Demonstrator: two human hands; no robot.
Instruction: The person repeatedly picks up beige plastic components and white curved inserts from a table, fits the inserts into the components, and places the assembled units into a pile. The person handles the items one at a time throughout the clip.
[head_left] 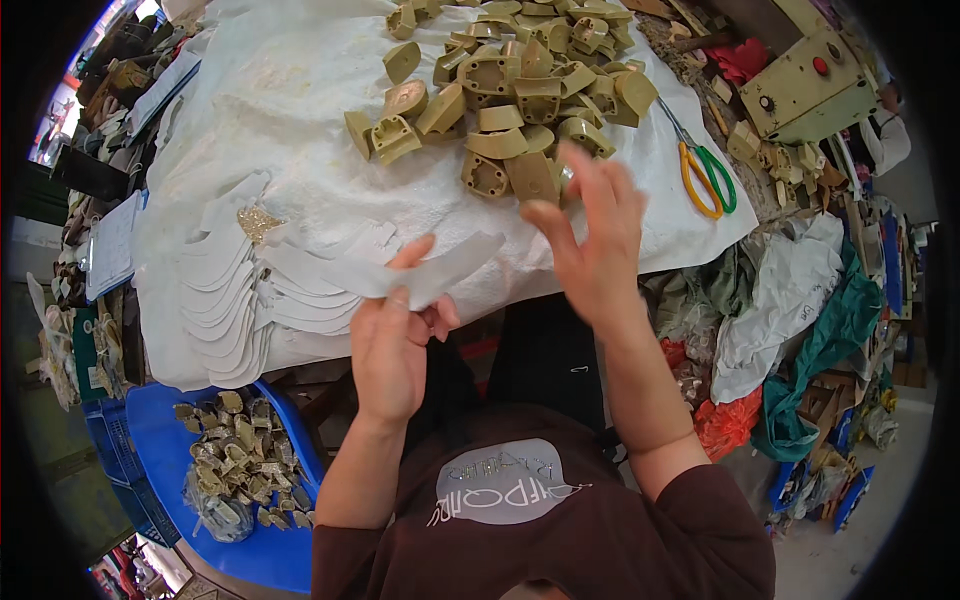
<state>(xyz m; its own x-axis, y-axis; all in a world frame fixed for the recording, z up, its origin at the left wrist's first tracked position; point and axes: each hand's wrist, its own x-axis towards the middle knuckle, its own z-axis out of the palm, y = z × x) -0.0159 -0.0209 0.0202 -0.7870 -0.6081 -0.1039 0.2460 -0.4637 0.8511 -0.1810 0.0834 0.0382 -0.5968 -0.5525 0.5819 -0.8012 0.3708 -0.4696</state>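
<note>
Our stack of curved white fabric pieces (225, 300) fanned at the table's left, our left hand (390, 340) pinching a translucent white curved strip (425, 275) over the table edge, our right hand (590, 240) fingers spread, empty, below the tan moulded plastic heel blocks (520, 90), yellow-and-green-handled scissors (705, 175) beyond.

This is a small manufacturing workshop, likely for shoe parts. A worktable covered with a white woven sheet (290, 90) carries a heap of olive-tan moulded plastic heel blocks (520, 90) and stacks of white curved cut-out pieces (225, 290). Scissors with one orange and one green handle (705, 175) lie at the table's edge beside a cream metal machine housing with a red button (805, 85). A blue plastic crate (160, 450) below holds more tan parts, and crumpled cloth scraps (800, 330) pile up on the right.
</note>
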